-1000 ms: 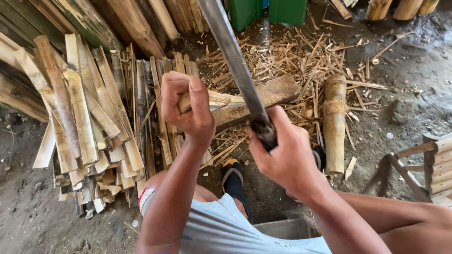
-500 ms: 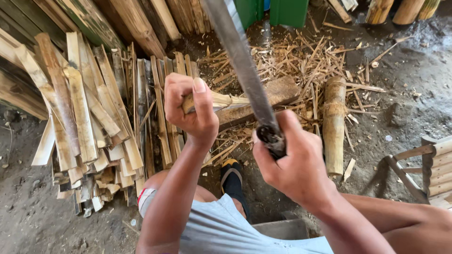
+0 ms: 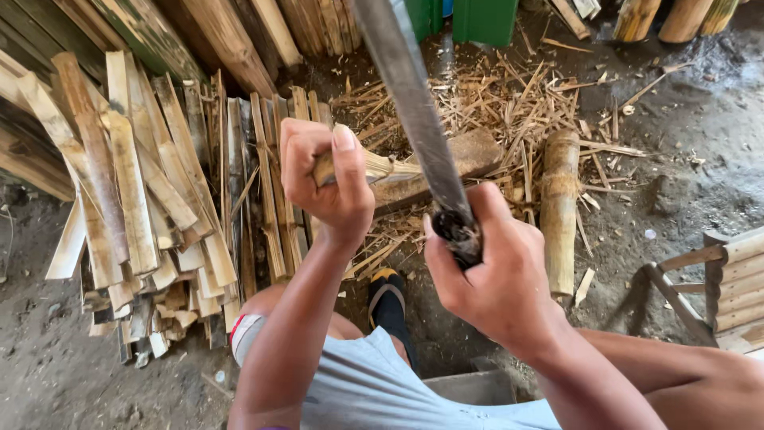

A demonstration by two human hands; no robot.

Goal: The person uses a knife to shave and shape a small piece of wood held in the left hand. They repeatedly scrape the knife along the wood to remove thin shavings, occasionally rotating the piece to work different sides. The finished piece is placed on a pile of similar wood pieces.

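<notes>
The dirt floor (image 3: 700, 135) lay littered with bamboo shavings (image 3: 509, 103). Nearest, the right hand (image 3: 497, 275) clenched the handle of a long machete (image 3: 414, 111), its blade crossing before the wooden chopping block (image 3: 469, 155), while the left hand (image 3: 326, 179) grasped a bamboo stick (image 3: 382, 166) over that block. Beyond lay a bamboo section (image 3: 559, 211) at right, stacked split bamboo slats (image 3: 143, 199) at left and green containers (image 3: 469, 17) farthest off.

Stack of split bamboo slats (image 3: 135, 199), left, on dirt floor (image 3: 684, 135). Round bamboo section (image 3: 559, 211), lying right of centre. Scattered splinters and shavings (image 3: 509, 103). Green containers (image 3: 477, 20), top. Slatted wooden chair (image 3: 728, 279), right edge. Black sandal (image 3: 390, 306), below centre.
</notes>
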